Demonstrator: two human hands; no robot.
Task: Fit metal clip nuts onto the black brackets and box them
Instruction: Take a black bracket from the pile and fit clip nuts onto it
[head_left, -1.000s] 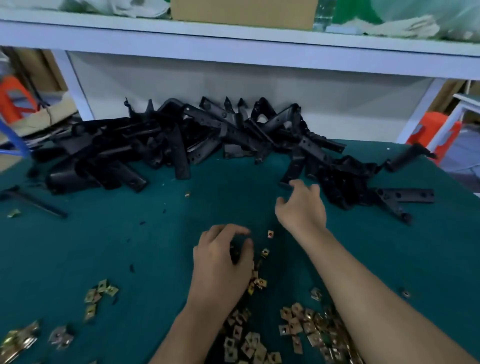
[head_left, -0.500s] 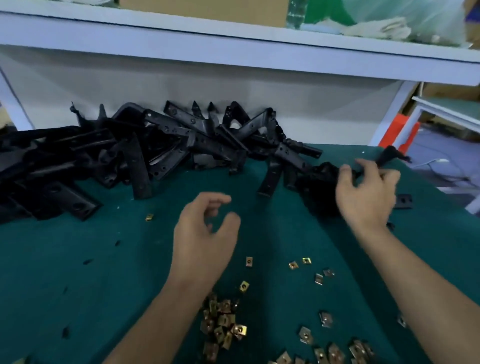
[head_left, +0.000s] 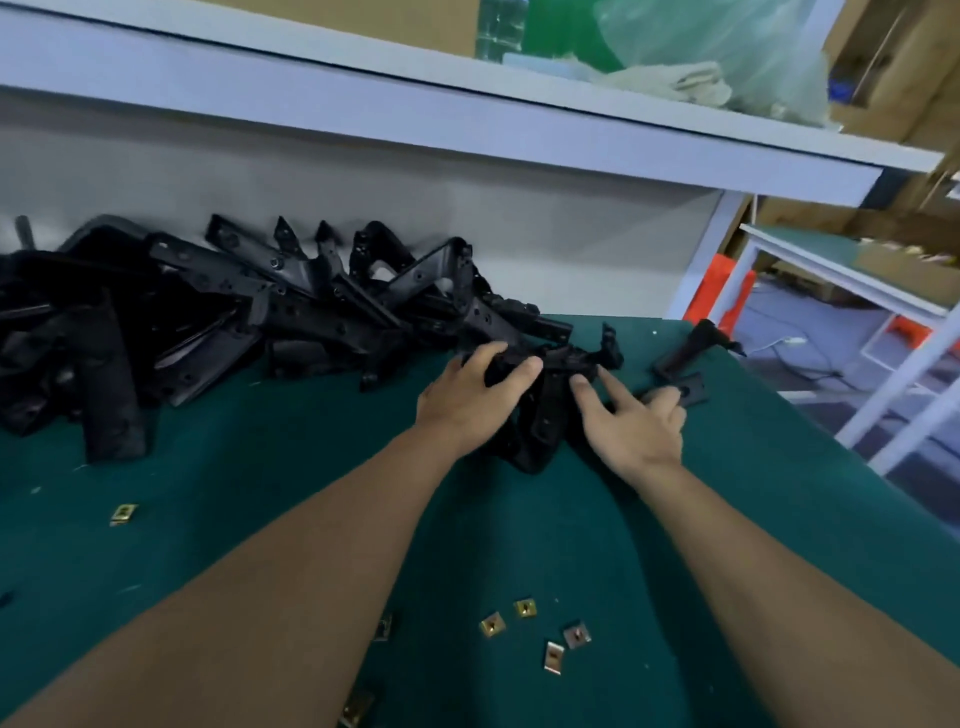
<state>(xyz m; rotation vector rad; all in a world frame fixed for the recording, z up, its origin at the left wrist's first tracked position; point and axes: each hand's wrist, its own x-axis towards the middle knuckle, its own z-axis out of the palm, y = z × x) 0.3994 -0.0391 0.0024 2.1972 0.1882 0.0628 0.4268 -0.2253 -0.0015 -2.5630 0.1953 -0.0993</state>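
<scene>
**No legible text**

No text, label, brand, number or sign can be read. The cardboard boxes (head_left: 904, 67) on the shelf (head_left: 467, 111) are seen blurred, and no print can be made out.

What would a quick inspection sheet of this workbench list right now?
Surface: green mat over the bench.
Job's things: black brackets heaped at the back; clip nuts scattered loose in front.
Clutter: gloves and plastic bag on the white shelf overhead.
Hands: left hand grips one bracket; right hand touches it, grip unclear.
Cables: cable on the floor, far right.
Surroundings: orange stool and second table at right.
</scene>
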